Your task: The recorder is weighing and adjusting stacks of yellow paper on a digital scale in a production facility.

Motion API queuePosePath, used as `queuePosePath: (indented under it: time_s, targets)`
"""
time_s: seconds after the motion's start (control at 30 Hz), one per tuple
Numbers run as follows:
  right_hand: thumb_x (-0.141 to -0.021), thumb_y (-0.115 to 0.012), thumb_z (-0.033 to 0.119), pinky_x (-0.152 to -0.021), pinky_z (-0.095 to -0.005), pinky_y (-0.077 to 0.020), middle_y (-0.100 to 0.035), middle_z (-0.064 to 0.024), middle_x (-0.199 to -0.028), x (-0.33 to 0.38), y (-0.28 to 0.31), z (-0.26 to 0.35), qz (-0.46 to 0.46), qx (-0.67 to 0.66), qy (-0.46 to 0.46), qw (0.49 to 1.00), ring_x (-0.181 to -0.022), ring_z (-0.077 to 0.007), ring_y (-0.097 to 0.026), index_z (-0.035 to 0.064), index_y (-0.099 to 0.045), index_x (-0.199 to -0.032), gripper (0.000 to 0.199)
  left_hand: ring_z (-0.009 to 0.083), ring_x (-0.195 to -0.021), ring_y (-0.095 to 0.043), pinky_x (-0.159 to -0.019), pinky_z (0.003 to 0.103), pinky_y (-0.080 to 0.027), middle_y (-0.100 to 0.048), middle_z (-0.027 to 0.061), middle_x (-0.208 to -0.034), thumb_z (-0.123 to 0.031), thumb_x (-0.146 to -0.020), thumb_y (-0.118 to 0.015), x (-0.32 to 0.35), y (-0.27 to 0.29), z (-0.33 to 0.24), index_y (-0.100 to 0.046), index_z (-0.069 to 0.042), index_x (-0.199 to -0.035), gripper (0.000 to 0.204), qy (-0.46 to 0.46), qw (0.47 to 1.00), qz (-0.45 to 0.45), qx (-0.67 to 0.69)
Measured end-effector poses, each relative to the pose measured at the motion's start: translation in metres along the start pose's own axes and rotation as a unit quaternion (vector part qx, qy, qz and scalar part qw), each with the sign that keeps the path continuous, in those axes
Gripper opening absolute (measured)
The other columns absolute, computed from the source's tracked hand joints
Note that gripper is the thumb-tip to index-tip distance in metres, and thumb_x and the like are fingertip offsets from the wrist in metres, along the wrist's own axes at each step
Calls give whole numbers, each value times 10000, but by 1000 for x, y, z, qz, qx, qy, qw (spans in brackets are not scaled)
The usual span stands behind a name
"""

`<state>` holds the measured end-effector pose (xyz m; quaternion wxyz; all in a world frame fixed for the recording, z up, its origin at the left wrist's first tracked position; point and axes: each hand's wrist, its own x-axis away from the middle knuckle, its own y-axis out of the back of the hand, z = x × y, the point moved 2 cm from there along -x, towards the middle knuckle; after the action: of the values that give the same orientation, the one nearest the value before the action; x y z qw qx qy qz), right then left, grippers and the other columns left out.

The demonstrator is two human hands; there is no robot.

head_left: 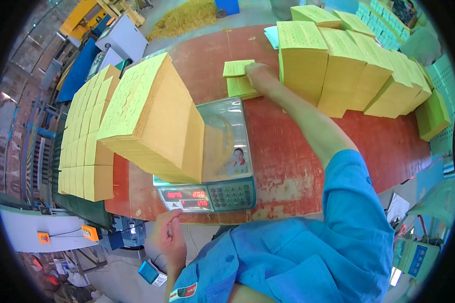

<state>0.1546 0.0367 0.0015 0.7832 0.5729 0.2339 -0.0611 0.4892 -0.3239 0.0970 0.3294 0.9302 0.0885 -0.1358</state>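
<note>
**Right hand on a small top bundle, left hand free**

Taking the scale as the clock's centre, the top bundle of yellow paper sits near 12 o'clock on the red surface, partly over a lower bundle. The right hand's fingers are closed on its right end; whether it is lifted, I cannot tell. The left hand, blurred and loosely half-curled, appears to hold nothing at 7 o'clock, near the scale's front edge.

A tall stack leans to 10 o'clock on the scale; more stacks stand at 2 o'clock.

To handle the bundle well, pinch its full thickness so no sheets fan out, and keep it level. Any paper added to the tall stack should be laid down gently and squared, since that lean could let it slip. The left hand is best kept off the scale while reading it.
</note>
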Motion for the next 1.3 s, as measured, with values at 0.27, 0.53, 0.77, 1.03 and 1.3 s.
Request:
queuePosePath:
  time_s: [0.27,0.53,0.77,1.03,1.3]
  targets:
    - [-822,-554,31,-728,-442,-503,-601,-170,-893,64,127,75,-80,-58,46,994,-891,-370,-615,20,-545,-857,37,336,-1103,-610,-903,458,-516,-534,219,-1346,-448,-1021,-368,-25,-116,-3,-430,1,-1385,581,327,683,373,536]
    - [-729,-634,101,-967,-481,-455,-625,-121,-1085,249,201,139,-50,-15,203,978,-1103,-298,-591,24,-605,-987,271,289,-1205,-573,-988,460,-485,-548,152,-1352,-434,-1006,-430,-47,-170,-51,-429,-28,-1390,559,323,604,338,646]
    - [-985,-546,165,-829,-301,-513,-623,-110,-1171,292,211,122,-54,-517,-284,806,-1040,-177,-611,1,-488,-1357,411,259,-1179,-585,-996,425,-485,-563,148,-1310,-185,-977,-522,-38,-146,-65,-432,-13,-1370,439,303,626,366,619]
    - [-938,-557,111,-643,-241,-481,-638,-31,-858,255,242,191,-6,-569,-329,753,-764,-68,-585,-18,-638,-1014,171,168,-930,-659,-829,317,-554,-651,76,-1102,-179,-963,-586,-51,-56,-87,-543,3,-1264,354,97,784,373,486]
    - [-934,-578,180,-540,-247,-450,-609,-34,-794,100,270,269,-46,-554,-172,813,-669,-82,-570,-37,-619,-1033,241,95,-657,-600,-581,243,-460,-658,14,-794,-254,-924,-635,-169,69,-80,-658,-53,-920,203,-32,899,210,383]
